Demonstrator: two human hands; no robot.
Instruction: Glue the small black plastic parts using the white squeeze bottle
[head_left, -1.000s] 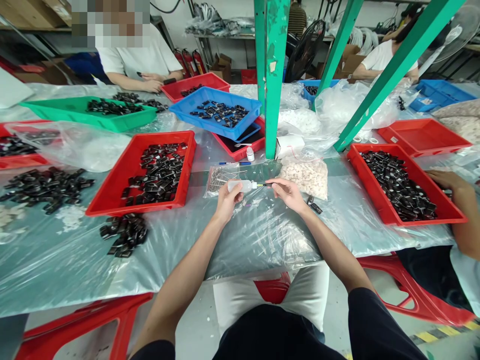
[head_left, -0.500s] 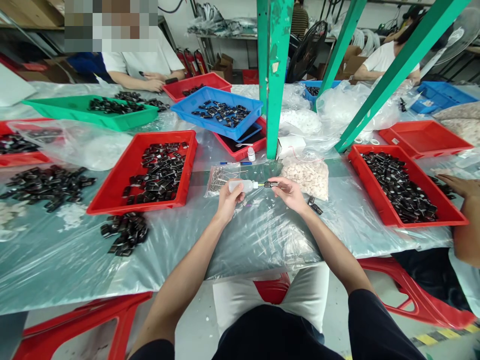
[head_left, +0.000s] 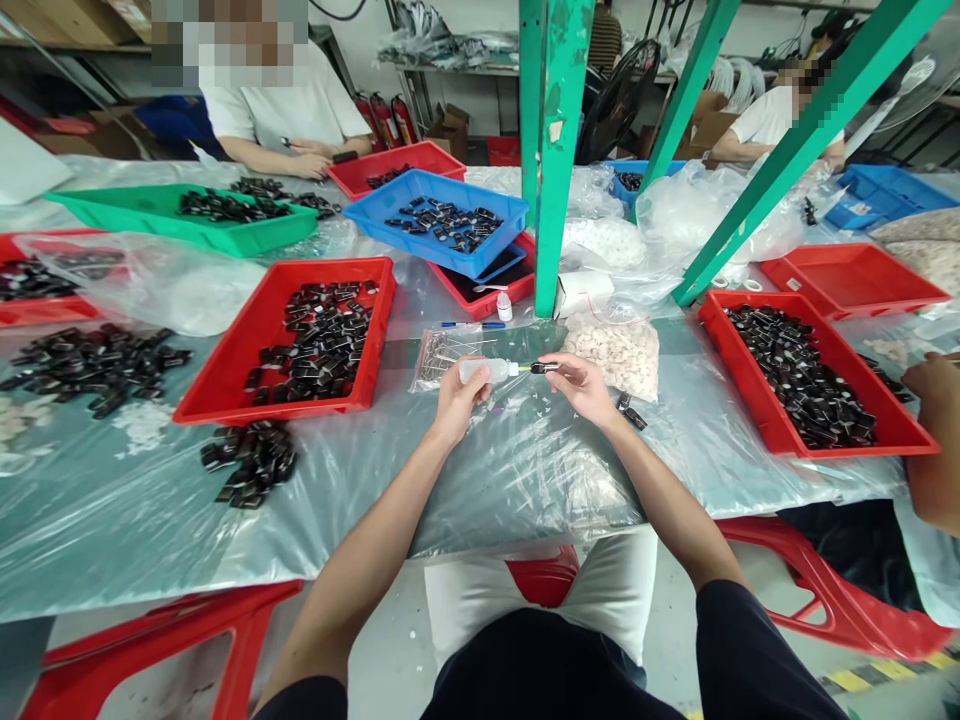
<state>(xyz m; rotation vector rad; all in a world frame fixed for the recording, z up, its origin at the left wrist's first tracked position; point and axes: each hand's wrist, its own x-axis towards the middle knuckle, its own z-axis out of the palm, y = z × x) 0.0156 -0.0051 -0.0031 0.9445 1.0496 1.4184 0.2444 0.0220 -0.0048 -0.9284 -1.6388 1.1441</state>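
Observation:
My left hand (head_left: 459, 398) is closed around a small translucent squeeze bottle (head_left: 486, 370), held on its side with its thin tip pointing right. Between the fingertips of my right hand (head_left: 581, 385) is a small black plastic part (head_left: 541, 368). The bottle's tip meets the left end of this part, or comes very near it; I cannot tell which. Behind my left hand lies a clear bag of metal pins (head_left: 442, 352). A bag of small cream-coloured pieces (head_left: 619, 352) sits just beyond my right hand, with a few loose black parts (head_left: 631, 412) nearby.
Red trays of black parts stand left (head_left: 225, 370) and right (head_left: 817, 448). A loose pile of black parts (head_left: 251, 465) lies by the left tray. A green post (head_left: 551, 200) rises behind the bags. At the right edge is another person's hand (head_left: 934, 385).
Both my hands keep the same hold, with the bottle tip still at the black part. The other person's hand on the right has shifted slightly. The view has moved a little.

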